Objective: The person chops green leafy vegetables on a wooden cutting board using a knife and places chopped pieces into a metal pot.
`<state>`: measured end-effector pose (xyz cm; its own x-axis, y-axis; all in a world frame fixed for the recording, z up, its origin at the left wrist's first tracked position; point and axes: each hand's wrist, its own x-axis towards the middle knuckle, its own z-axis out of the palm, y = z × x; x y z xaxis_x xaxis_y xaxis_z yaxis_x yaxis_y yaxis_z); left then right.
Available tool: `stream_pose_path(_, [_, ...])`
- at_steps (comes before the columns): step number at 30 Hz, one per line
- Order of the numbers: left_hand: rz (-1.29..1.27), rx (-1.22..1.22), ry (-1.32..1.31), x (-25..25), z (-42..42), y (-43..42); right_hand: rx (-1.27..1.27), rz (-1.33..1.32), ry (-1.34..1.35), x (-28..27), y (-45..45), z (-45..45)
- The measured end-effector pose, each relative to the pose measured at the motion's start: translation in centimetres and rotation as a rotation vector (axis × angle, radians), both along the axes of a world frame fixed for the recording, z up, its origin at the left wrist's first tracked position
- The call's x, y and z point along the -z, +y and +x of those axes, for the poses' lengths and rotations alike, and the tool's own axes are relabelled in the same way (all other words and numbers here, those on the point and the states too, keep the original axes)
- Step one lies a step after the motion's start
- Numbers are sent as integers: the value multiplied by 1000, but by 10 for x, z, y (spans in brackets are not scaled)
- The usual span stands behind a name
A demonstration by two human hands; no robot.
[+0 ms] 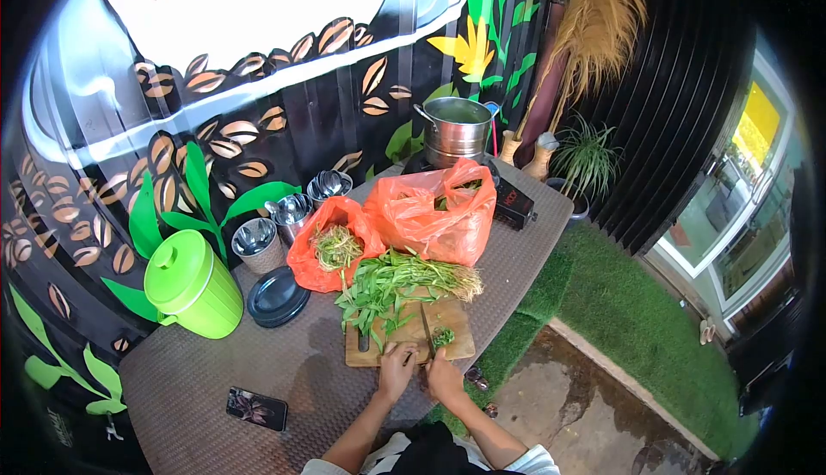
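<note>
Greens look leafy and pale-rooted, right hand clenched round a knife, grip of the left hand unclear.

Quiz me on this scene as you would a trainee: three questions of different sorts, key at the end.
1. Which hand grips the knife?
A) The left hand
B) The right hand

2. True or false: the phone lies on the table, apart from the chopping board.

3. Fill in the colour: the larger plastic bag is ____.

Key: 1 B; 2 true; 3 orange.
</note>
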<state>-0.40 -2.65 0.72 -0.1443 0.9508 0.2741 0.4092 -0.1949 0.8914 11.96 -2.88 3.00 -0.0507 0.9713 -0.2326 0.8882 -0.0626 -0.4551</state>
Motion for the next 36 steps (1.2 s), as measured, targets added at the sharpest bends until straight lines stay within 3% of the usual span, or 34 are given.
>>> stream_pose_path(5, [6, 58, 9, 4, 7, 15, -78, -2, -26, -16, 10, 14])
stream_pose_path(13, [45, 65, 37, 9, 12, 21, 23, 10, 32, -16, 1, -2])
stream_pose_path(16, [198, 98, 249, 11, 9, 18, 1, -26, 68, -13, 13, 6])
stream_pose_path(18, [118, 69, 83, 12, 11, 18, -30, -49, 99, -14, 13, 8])
stream_pose_path(22, [196, 5, 97, 18, 11, 28, -10, -34, 52, -16, 0, -3])
stream_pose_path(24, [-67, -17, -324, 22, 13, 31, 31, -43, 20, -15, 3, -5])
stream_pose_path(25, [-69, -18, -326, 24, 13, 32, 29, -53, 35, -15, 11, -3])
stream_pose_path(31, [-129, 24, -250, 34, 9, 31, -21, -15, 63, -8, 0, 0])
stream_pose_path(36, [100, 17, -7, 12, 9, 18, -3, -53, 32, -11, 7, -7])
